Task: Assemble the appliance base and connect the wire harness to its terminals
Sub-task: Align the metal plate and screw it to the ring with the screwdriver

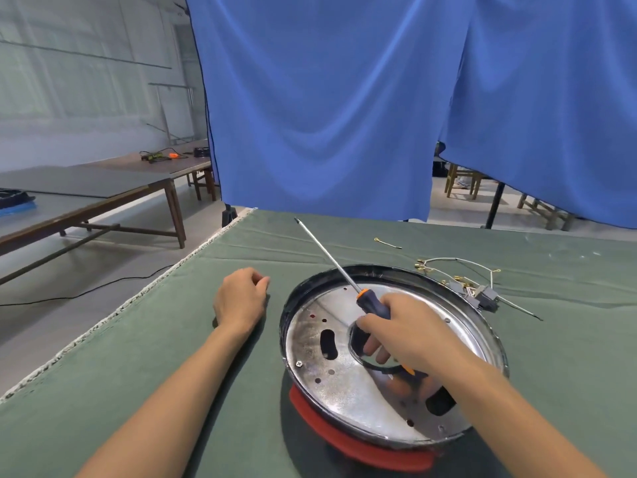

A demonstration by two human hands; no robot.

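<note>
The round appliance base (pixel 331 384) lies on the green cloth, a shiny metal plate with holes inside a black rim and a red part under its near edge. My right hand (pixel 406 332) grips the dark, orange-collared handle of a long screwdriver (pixel 331 257) above the plate; its shaft points up and away to the left. My left hand (pixel 241 298) rests on the cloth left of the base, fingers loosely curled, holding nothing. The wire harness (pixel 468 281), white leads with brass terminals and grey connectors, lies behind the base on the right.
A short loose wire (pixel 387 243) lies farther back on the green-covered table (pixel 138 374). The table's left edge runs diagonally beside the floor. A blue curtain (pixel 344 115) hangs behind. Wooden tables (pixel 103 201) stand to the left, chairs at the back right.
</note>
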